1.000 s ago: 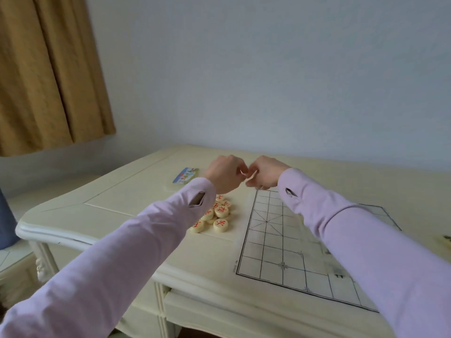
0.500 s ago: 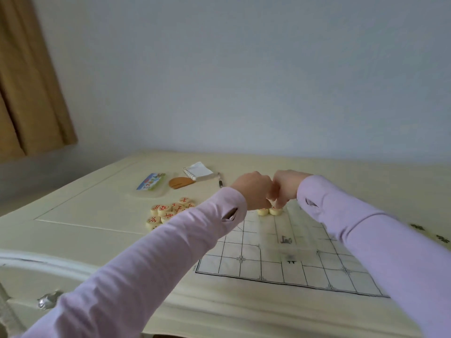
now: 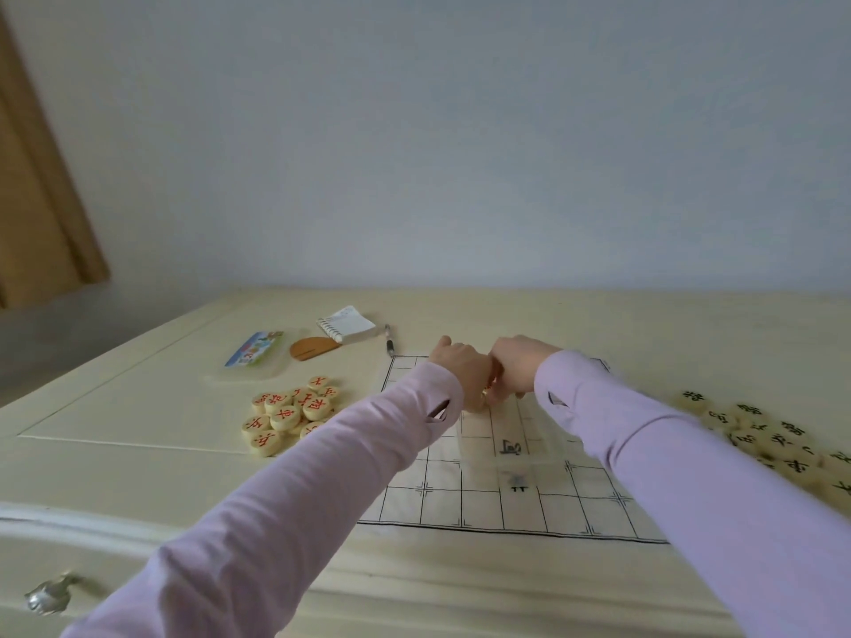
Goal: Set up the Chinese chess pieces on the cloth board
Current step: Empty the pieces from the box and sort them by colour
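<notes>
On the cream counter (image 3: 138, 407), toward 11 o'clock, lie a spiral notepad (image 3: 347, 325), a pen (image 3: 389, 345) just beside it, a brown disc (image 3: 313, 348) and a clear case (image 3: 255, 356). A tan curtain (image 3: 37, 200) hangs at 9 o'clock.

Left hand (image 3: 460, 373) and right hand (image 3: 522, 368) knuckles-up, fingertips hidden, grip unreadable. Black pieces (image 3: 764, 437) motion-blurred, cut by right edge. Sleeves (image 3: 322, 476) cover board (image 3: 520, 506) sides.
</notes>
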Motion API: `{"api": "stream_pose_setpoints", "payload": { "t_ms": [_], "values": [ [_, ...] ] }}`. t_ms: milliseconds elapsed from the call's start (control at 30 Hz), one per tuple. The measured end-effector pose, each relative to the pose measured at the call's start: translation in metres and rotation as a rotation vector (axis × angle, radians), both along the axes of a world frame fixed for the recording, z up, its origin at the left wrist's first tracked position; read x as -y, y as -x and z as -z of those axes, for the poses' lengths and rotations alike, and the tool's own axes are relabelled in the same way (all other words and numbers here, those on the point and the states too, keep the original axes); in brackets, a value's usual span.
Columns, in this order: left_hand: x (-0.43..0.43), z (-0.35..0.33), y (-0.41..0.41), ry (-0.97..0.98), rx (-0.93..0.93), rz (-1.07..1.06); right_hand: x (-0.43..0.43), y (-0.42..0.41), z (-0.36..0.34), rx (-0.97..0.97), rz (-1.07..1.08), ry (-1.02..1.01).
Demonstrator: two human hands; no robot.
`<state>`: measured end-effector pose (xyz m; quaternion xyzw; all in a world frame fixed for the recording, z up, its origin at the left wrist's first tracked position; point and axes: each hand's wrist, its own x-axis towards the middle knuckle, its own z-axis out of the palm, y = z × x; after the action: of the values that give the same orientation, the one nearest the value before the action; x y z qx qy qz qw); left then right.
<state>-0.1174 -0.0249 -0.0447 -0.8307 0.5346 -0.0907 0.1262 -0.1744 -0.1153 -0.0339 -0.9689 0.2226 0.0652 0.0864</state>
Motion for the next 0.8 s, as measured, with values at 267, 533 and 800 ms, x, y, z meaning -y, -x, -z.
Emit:
{"api": "stream_pose_setpoints", "payload": {
  "t_ms": [267, 533, 800],
  "values": [
    [0.0, 0.0, -0.002, -0.014, -0.101, 0.035, -0.006, -0.001, 0.006, 0.029, 0.025, 0.155],
    [-0.032, -0.024, -0.016, 0.318, -0.255, -0.04, -0.013, -0.001, 0.007, 0.039, 0.058, 0.207],
    [-0.096, -0.028, -0.061, 0.406, -0.282, -0.269, -0.033, -0.005, -0.021, 0.207, 0.068, 0.114]
  ]
}}
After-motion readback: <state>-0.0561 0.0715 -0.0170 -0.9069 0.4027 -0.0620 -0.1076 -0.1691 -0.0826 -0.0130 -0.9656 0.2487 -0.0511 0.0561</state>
